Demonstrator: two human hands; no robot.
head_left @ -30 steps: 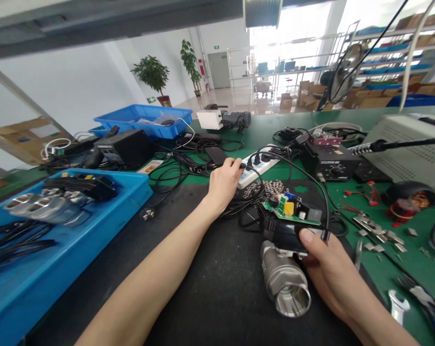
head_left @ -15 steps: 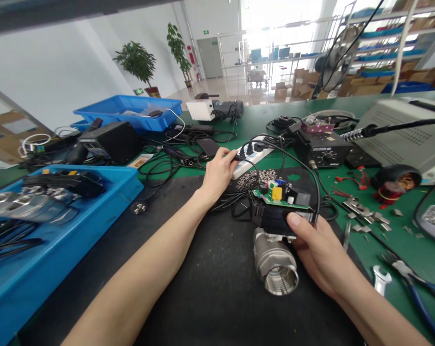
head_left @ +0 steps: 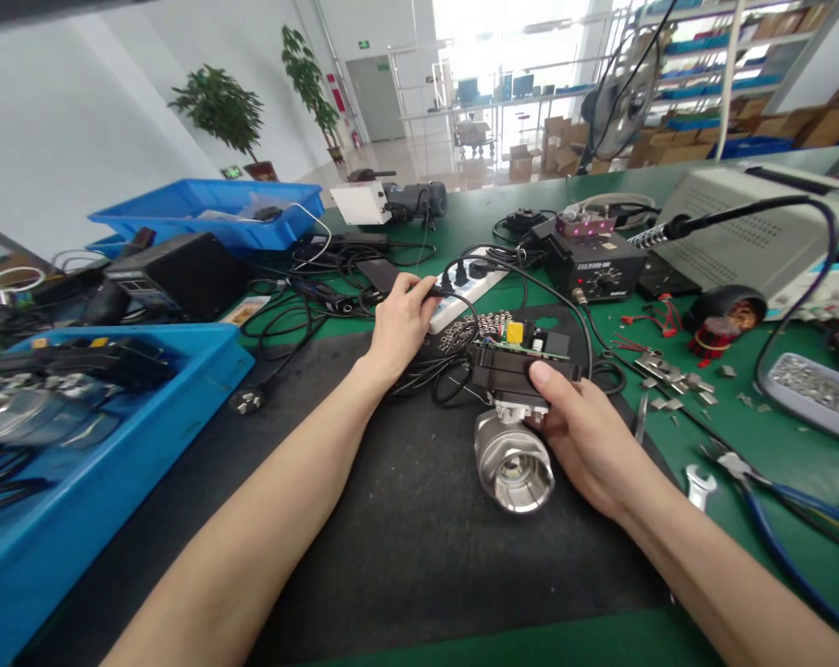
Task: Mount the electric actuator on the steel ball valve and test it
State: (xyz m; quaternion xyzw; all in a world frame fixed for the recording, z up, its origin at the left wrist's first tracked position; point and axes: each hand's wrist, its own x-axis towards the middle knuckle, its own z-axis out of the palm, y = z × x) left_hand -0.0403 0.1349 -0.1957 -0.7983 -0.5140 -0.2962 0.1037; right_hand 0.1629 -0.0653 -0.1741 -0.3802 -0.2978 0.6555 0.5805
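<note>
Pinching what looks like a black plastic plug point(head_left: 435, 291) with the left hand point(head_left: 398, 326), near the frame's centre, at the near end of the long white power strip point(head_left: 445, 313); cannot tell whether fully seated. Clasping the black box-shaped housing point(head_left: 501, 371) with the right hand point(head_left: 586, 428), right of centre. Leaving a green circuit board point(head_left: 534, 352) uncovered on top, apparently not closed up. Holding the silver metal valve point(head_left: 497, 454), attached beneath, over the black mat point(head_left: 406, 565) in the lower centre.
</note>
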